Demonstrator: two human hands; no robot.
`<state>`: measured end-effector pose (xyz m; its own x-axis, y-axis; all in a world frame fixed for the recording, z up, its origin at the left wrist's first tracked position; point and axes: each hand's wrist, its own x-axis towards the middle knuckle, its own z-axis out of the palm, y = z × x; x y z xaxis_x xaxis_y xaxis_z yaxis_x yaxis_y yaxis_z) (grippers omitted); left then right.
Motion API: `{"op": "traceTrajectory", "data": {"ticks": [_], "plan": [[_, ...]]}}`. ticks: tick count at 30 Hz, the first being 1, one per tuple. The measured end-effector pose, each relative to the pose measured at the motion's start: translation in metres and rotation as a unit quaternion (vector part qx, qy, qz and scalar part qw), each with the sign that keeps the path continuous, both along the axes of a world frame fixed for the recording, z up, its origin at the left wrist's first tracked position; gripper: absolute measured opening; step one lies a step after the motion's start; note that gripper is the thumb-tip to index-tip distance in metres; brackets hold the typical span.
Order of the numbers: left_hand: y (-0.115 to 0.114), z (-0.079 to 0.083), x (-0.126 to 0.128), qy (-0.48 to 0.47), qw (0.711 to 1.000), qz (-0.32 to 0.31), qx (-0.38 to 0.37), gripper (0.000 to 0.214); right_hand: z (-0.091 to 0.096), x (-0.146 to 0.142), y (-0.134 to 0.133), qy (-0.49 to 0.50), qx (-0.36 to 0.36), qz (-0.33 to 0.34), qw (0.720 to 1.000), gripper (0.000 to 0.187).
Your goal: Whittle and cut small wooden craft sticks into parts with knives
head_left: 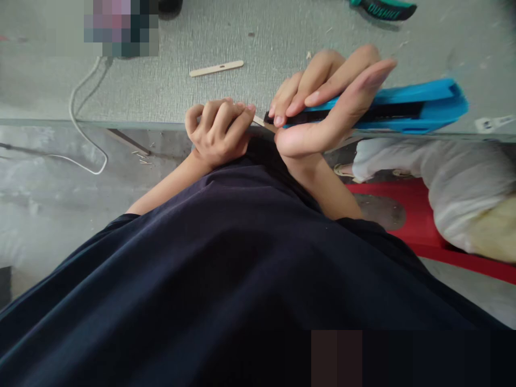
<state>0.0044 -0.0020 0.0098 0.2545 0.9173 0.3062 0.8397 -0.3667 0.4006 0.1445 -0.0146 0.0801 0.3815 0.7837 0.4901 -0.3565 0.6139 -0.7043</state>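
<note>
At the table's front edge, my left hand [220, 126] is closed with its fingers curled, gripping a pale wooden craft stick [258, 121]. Only a short piece of that stick shows between the two hands. My right hand [318, 105] wraps the front part of a blue stapler [423, 110] with a black inner rail. Its dark nose meets or nearly meets the stick; the exact contact is hidden by fingers. Beyond the hands, a second craft stick [216, 69] with a small dark mark at its middle lies flat on the table.
The grey textured table [161, 86] ends just at my hands. A green-and-black tool handle [382, 9] lies at the back right. A white cable [74, 97] hangs over the edge at left. To the right, a person in light trousers [463, 188] sits on a red stool [415, 209].
</note>
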Motion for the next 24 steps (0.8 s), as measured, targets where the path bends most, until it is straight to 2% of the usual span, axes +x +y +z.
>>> {"op": "traceTrajectory", "data": {"ticks": [3,8,12,14,16,18,24], "plan": [[0.01,-0.019,-0.002,-0.057,0.996,-0.009,0.063,0.048,-0.003,-0.009,0.008,0.033,0.086,-0.046,0.995,0.065],[0.015,-0.035,-0.007,-0.069,0.99,-0.021,0.118,0.046,-0.006,-0.016,0.019,0.069,0.122,-0.045,0.989,0.067],[0.015,-0.039,-0.007,-0.058,0.989,-0.016,0.137,0.046,-0.001,-0.012,0.012,0.052,0.13,-0.019,0.99,0.077],[0.015,-0.041,-0.007,-0.055,0.989,-0.014,0.134,0.046,0.004,-0.013,0.008,0.019,0.092,0.005,0.996,0.075],[0.015,-0.041,-0.006,-0.056,0.99,-0.015,0.127,0.045,0.011,-0.017,0.006,0.117,0.13,-0.09,0.98,0.068],[0.014,-0.041,-0.005,-0.058,0.99,-0.02,0.124,0.047,0.015,-0.021,0.007,0.137,0.121,-0.106,0.977,0.064],[0.012,-0.038,-0.005,-0.07,0.991,-0.021,0.113,0.052,0.006,-0.023,0.015,0.074,0.168,-0.047,0.982,0.064]]}}
